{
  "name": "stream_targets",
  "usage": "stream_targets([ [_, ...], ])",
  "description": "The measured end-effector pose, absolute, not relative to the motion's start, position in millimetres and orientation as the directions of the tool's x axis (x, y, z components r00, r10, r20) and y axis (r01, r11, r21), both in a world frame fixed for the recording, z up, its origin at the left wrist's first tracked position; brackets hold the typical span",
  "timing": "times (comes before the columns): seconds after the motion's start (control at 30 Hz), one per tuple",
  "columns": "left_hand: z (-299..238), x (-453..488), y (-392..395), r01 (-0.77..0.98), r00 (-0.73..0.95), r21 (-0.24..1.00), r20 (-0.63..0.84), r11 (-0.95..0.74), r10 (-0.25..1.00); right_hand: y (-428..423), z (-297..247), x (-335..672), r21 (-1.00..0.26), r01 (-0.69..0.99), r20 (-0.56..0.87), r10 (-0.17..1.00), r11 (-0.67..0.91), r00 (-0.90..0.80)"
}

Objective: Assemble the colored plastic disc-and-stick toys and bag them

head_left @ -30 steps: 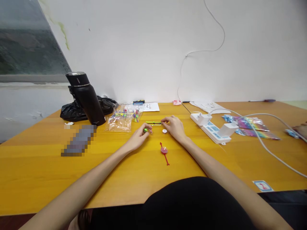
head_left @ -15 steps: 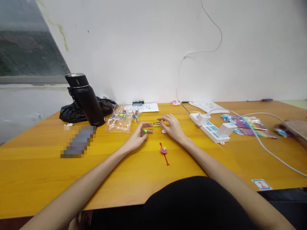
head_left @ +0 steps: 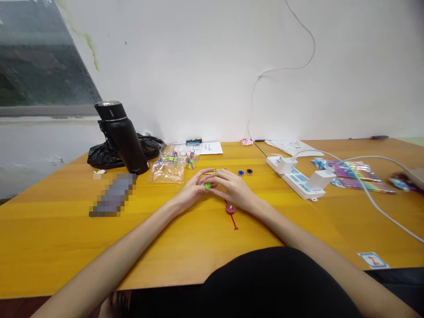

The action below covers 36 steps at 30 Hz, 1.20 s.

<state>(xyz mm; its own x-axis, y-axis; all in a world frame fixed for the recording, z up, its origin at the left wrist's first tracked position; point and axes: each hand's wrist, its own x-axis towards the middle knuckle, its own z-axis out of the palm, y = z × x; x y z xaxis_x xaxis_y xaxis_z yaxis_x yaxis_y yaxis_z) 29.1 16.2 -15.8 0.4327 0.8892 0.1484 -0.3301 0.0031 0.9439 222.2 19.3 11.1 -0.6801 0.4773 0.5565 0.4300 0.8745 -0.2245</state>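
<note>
My left hand [head_left: 190, 193] is closed on a small bright green plastic piece [head_left: 208, 186], pinched at the fingertips. Meeting it from the other side, my right hand [head_left: 236, 189] curves over with thumb and fingers drawn in near the green piece; what they hold, if anything, is hidden. Below my right hand lies a red arrow spinner [head_left: 230, 210] with a round clear-pink centre, its upper tip partly covered. Just beyond my fingers, thin yellow-green pieces [head_left: 217, 170] show in part. A blue disc [head_left: 241, 173] and a black disc [head_left: 249, 172] rest further right.
A clear bag [head_left: 167, 172] with coloured plastic parts, a black bottle [head_left: 124, 141] and a pixelated flat object [head_left: 114, 194] are on the left. To the right are a white power strip [head_left: 298, 181] with cables and rainbow-coloured packets [head_left: 354, 172]. A person's hand [head_left: 416, 176] is at the right edge.
My right hand has moved left and nearer to me, meeting my left hand at the green piece. The blue and black discs now show; the white disc is out of sight.
</note>
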Motion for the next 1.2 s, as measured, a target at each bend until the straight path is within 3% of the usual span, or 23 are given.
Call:
stream_targets([
  [0.17,-12.9,30.5,15.0,-0.358,0.391,0.933,0.122,0.028,0.912,20.2,14.3,228.4,-0.236,0.510,0.598,0.537,0.827,-0.595],
  [0.3,-17.4,30.7,15.7,-0.286,0.328,0.958,0.104,-0.006,0.939,35.1,18.8,247.0,-0.298,0.599,0.680,0.605,0.744,-0.414],
  [0.47,-24.2,30.7,17.2,-0.103,0.389,0.988,0.149,-0.117,0.909,67.4,20.8,296.0,-0.326,0.810,0.693,0.706,0.487,-0.146],
  [0.57,-22.9,32.2,16.7,0.002,0.433,0.983,0.164,-0.183,0.886,81.4,18.7,325.5,-0.272,0.926,0.584,0.809,0.263,-0.059],
  [0.67,-21.0,33.0,15.7,0.059,0.462,0.970,0.184,-0.237,0.867,87.2,15.3,342.1,-0.209,0.972,0.389,0.921,0.106,-0.016],
  [0.83,-20.1,32.3,14.2,0.093,0.476,0.961,0.186,-0.259,0.859,87.1,13.6,345.0,-0.132,0.991,0.091,0.996,0.011,0.001],
  [1.07,-18.1,33.1,9.3,0.126,0.511,0.946,0.197,-0.299,0.837,87.1,15.7,343.1,-0.120,0.993,0.043,0.999,0.009,-0.004],
  [1.2,-10.4,35.0,-2.6,0.225,0.576,0.873,0.239,-0.433,0.782,88.2,15.1,344.6,-0.139,0.990,0.039,0.999,0.027,-0.022],
])
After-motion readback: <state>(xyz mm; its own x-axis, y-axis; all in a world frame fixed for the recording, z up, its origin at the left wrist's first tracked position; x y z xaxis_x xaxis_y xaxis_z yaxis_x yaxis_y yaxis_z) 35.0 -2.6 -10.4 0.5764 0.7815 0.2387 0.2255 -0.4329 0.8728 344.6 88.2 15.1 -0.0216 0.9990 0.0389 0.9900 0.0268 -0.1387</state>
